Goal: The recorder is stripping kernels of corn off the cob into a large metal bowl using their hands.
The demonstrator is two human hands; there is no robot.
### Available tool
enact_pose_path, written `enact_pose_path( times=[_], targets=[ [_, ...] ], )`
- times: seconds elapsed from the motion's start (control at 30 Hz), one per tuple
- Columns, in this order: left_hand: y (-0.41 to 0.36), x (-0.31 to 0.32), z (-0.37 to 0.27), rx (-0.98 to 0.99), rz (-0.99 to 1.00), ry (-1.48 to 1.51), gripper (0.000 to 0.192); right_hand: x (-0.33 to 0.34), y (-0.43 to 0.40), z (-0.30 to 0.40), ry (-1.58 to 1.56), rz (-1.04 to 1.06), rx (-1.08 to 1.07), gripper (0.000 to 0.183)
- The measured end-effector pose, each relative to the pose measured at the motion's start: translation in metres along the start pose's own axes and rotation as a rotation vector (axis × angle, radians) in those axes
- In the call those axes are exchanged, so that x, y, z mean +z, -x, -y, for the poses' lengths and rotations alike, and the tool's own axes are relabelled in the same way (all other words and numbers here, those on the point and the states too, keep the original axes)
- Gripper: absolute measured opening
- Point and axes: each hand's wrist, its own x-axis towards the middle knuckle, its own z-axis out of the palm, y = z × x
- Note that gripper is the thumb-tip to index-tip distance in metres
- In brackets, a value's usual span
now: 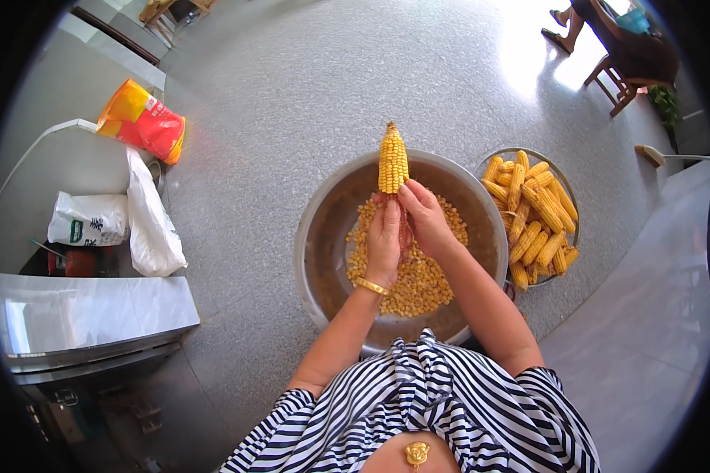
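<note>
Both my hands hold one ear of dried corn above a wide metal basin. Yellow kernels cover the ear's far part, while its near part is bare reddish cob. My left hand, with a gold bangle at the wrist, wraps around the bare part. My right hand grips the ear from the right, its thumb against the lowest kernels. Loose corn kernels lie spread over the basin's bottom. Part of the cob is hidden by my fingers.
Right of the basin, a round tray bears a heap of corn ears. At left stand a red-and-yellow bag, a white plastic bag and a white printed sack. A person sits at the far right; a broom lies nearer.
</note>
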Motion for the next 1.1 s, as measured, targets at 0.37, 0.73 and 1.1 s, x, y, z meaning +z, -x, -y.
enact_pose_path(
  times=[0.37, 0.73, 1.1],
  targets=[
    [0.003, 0.000, -0.002, -0.100, 0.038, 0.013, 0.033, -0.008, -0.001, 0.003, -0.118, 0.003, 0.043, 0.031],
    [0.003, 0.001, -0.002, -0.137, 0.041, 0.050, 0.033, -0.007, 0.002, 0.003, 0.097, -0.028, -0.036, 0.030],
    [0.000, 0.006, 0.002, 0.057, -0.001, -0.051, 0.029, -0.005, -0.002, 0.000, -0.072, -0.058, 0.005, 0.031]
  ],
)
